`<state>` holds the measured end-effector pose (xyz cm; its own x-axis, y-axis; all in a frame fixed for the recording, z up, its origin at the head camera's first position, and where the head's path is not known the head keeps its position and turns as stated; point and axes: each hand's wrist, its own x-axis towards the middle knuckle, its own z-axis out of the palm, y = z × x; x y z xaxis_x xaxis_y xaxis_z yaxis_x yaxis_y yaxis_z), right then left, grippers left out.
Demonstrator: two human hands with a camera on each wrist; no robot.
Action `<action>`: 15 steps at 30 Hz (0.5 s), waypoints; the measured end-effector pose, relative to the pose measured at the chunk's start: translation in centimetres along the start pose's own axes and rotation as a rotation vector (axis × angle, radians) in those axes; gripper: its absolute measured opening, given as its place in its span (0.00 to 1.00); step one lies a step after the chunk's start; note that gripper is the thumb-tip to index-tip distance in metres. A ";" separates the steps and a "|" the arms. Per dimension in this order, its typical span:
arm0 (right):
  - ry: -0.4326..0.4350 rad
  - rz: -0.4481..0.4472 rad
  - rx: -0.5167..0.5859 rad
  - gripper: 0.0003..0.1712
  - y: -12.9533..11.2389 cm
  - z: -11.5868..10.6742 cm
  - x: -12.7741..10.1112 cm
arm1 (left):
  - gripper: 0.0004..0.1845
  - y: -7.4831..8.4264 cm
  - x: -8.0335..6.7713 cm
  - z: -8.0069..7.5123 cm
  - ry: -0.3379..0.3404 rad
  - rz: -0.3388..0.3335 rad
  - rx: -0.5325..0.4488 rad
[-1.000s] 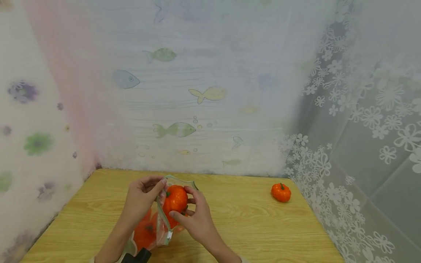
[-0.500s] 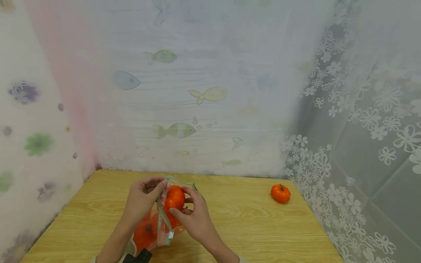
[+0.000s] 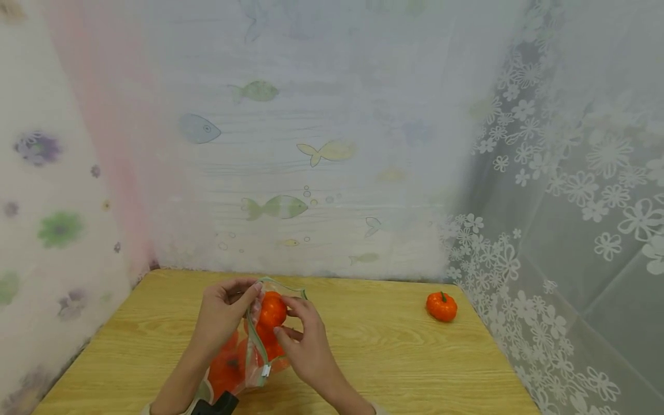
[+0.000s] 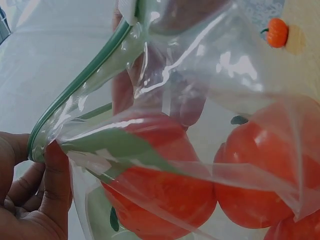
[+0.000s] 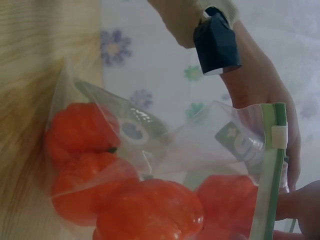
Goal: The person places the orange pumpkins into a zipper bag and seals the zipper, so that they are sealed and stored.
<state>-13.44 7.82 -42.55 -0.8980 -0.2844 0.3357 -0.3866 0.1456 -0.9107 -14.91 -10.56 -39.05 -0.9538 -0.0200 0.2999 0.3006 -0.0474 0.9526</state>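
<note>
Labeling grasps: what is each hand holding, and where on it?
Left hand pinches the zip bag at its green-edged mouth rim. Right hand grips a small orange pumpkin by its sides, at the bag's opening.

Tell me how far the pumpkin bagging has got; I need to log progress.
Several pumpkins already sit inside the clear zip bag. In hand: the left hand holds the bag's mouth open while the right hand pushes another pumpkin in. Left: one pumpkin on the table, and the zip is unsealed.
</note>
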 end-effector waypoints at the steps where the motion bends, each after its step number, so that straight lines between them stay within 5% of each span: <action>1: 0.000 -0.008 -0.004 0.27 0.0 0.0 -0.1 | 0.14 0.0 0.0 0.0 0.000 -0.001 -0.002; 10: 0.037 -0.048 0.130 0.23 -0.4 -0.7 -1.2 | 0.16 0.4 -0.4 0.2 0.015 0.006 -0.015; 15: 0.158 -0.077 0.279 0.18 0.3 -1.5 -1.5 | 0.15 0.3 -0.6 0.2 0.047 0.032 -0.047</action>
<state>-12.53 9.69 -42.98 -0.8985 -0.1306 0.4191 -0.4015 -0.1416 -0.9049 -14.24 -10.40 -38.89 -0.9426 -0.0692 0.3266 0.3321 -0.0929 0.9387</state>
